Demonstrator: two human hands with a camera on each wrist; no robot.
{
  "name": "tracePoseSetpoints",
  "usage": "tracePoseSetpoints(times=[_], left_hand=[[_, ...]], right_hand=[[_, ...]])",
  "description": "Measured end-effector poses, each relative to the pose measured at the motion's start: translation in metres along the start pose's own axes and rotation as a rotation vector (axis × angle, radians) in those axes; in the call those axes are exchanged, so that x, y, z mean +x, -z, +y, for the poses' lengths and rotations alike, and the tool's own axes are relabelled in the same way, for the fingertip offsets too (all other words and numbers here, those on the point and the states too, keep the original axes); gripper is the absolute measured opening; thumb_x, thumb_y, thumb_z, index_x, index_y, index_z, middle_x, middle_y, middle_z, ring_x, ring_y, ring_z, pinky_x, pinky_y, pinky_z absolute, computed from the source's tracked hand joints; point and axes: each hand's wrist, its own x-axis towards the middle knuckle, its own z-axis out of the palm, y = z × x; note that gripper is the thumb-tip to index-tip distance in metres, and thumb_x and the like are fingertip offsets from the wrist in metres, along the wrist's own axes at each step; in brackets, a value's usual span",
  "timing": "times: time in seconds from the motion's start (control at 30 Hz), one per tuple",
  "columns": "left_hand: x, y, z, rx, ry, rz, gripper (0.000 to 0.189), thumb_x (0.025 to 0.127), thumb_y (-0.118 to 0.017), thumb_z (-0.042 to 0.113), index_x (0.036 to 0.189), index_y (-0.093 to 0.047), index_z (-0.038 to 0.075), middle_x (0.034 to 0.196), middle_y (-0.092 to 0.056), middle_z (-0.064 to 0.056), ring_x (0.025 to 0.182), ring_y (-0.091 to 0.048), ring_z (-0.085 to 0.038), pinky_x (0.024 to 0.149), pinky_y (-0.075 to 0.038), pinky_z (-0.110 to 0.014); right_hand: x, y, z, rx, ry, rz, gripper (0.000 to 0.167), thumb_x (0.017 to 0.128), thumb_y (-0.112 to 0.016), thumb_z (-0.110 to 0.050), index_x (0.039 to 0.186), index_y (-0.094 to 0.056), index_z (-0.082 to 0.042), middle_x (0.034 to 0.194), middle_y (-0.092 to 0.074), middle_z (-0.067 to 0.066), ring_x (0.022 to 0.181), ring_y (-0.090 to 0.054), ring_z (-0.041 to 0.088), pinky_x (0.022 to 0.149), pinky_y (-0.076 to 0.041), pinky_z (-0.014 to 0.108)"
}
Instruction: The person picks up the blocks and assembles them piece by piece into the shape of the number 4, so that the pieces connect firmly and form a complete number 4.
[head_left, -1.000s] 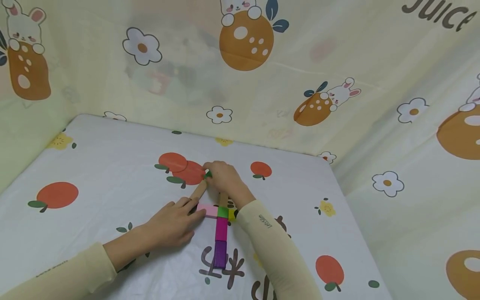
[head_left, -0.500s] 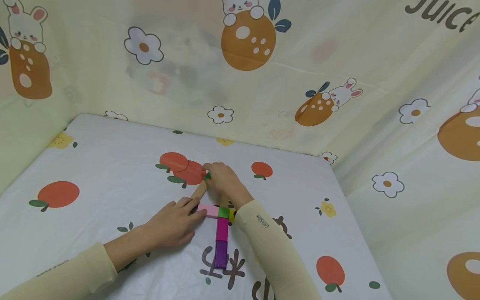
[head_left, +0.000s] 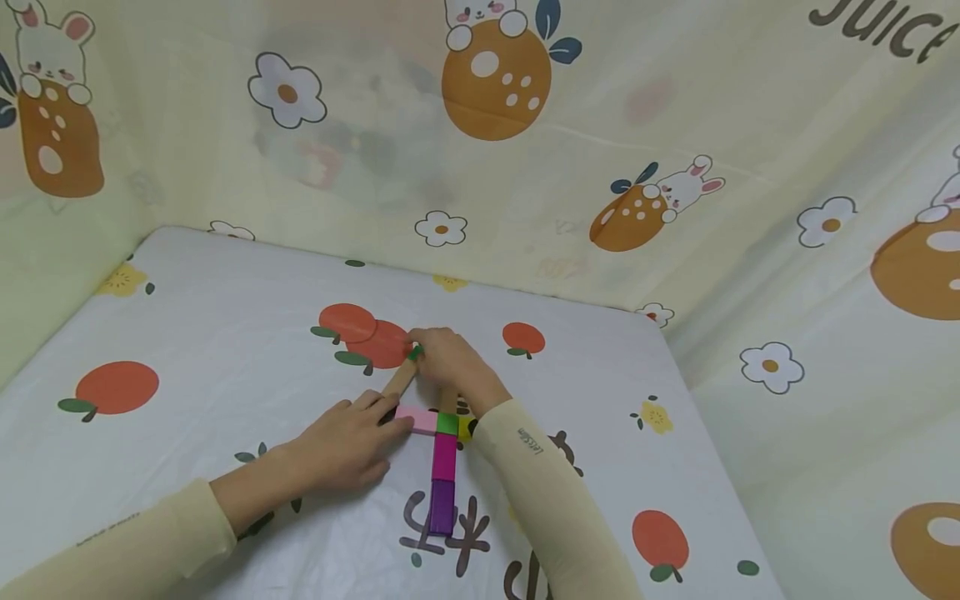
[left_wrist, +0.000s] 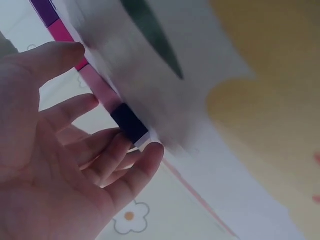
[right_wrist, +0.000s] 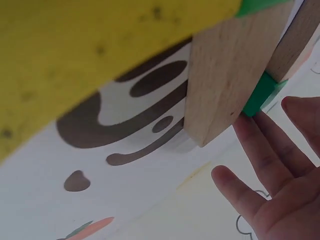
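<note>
My left hand (head_left: 341, 442) lies beside the light pink block (head_left: 417, 420), its fingers reaching to the near end of a slanted wooden block (head_left: 401, 379). In the left wrist view, fingertips rest by a dark navy block (left_wrist: 130, 124) joined to the pink one. At the far end of the slanted piece, my right hand (head_left: 453, 358) pinches a small green block (right_wrist: 263, 94); the thumb's contact is unclear. A second wooden block (right_wrist: 235, 70) runs from the bright green block (head_left: 447, 424), where magenta (head_left: 444, 457) and purple (head_left: 442, 507) blocks line up toward me.
A yellow block (head_left: 464, 428) sits right of the bright green block, partly hidden by the right sleeve. The white table cover (head_left: 247, 333) bears printed fruit and flowers. Patterned curtains (head_left: 360, 183) enclose the table at the back and sides.
Both hands stay nearly in place. My right hand and the small green block shift only very slightly; the row of coloured blocks looks the same.
</note>
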Motion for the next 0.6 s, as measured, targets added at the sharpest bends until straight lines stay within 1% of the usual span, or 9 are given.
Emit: tracePoseSetpoints(times=[0.03,0.13,0.23,0.33,0.5,0.6], left_hand=[[0.001,0.001,0.000,-0.010,0.000,-0.003,0.050,0.087,-0.076,0.029,0.134,-0.063,0.016,0.139,-0.060,-0.017,0.117,-0.057,-0.031,0.078,-0.057,-0.045],[0.002,0.003,-0.001,-0.038,0.003,-0.013,0.050,0.087,-0.077,0.029,0.134,-0.065,0.015,0.139,-0.060,-0.017,0.117,-0.058,-0.032,0.078,-0.058,-0.045],[0.002,0.003,-0.002,-0.060,0.003,-0.006,0.047,0.087,-0.077,0.027,0.132,-0.066,0.015,0.135,-0.061,-0.016,0.116,-0.058,-0.031,0.078,-0.058,-0.045],[0.002,0.003,-0.003,-0.080,0.006,0.001,0.045,0.088,-0.076,0.027,0.131,-0.067,0.015,0.134,-0.062,-0.015,0.116,-0.058,-0.031,0.080,-0.058,-0.045],[0.002,0.003,-0.004,-0.104,0.015,-0.001,0.045,0.089,-0.074,0.028,0.132,-0.067,0.015,0.136,-0.061,-0.015,0.121,-0.057,-0.032,0.086,-0.058,-0.047],[0.002,0.003,-0.003,-0.101,0.014,0.005,0.043,0.090,-0.074,0.026,0.130,-0.067,0.015,0.136,-0.061,-0.015,0.121,-0.057,-0.033,0.084,-0.058,-0.048]], right_hand=[[0.000,0.000,0.002,0.016,-0.007,0.003,0.042,0.102,-0.054,-0.006,0.140,-0.064,-0.020,0.135,-0.069,0.003,0.111,-0.061,0.021,0.104,-0.052,0.038],[-0.001,0.000,0.007,0.043,-0.019,0.008,0.044,0.102,-0.050,-0.006,0.143,-0.062,-0.020,0.138,-0.067,0.005,0.113,-0.061,0.020,0.106,-0.052,0.038],[-0.004,0.001,0.010,0.077,-0.024,0.005,0.045,0.102,-0.049,-0.006,0.144,-0.061,-0.019,0.140,-0.066,0.007,0.121,-0.062,0.022,0.110,-0.050,0.041],[-0.008,0.002,0.011,0.100,-0.023,0.001,0.045,0.102,-0.048,-0.006,0.144,-0.061,-0.017,0.140,-0.066,0.008,0.125,-0.061,0.024,0.111,-0.049,0.043],[-0.012,0.004,0.013,0.089,-0.014,0.012,0.046,0.102,-0.047,-0.006,0.144,-0.061,-0.018,0.142,-0.065,0.008,0.128,-0.061,0.025,0.111,-0.050,0.043],[-0.015,0.007,0.012,0.081,-0.003,0.021,0.044,0.103,-0.048,-0.009,0.144,-0.061,-0.018,0.142,-0.065,0.007,0.128,-0.062,0.025,0.108,-0.052,0.042]])
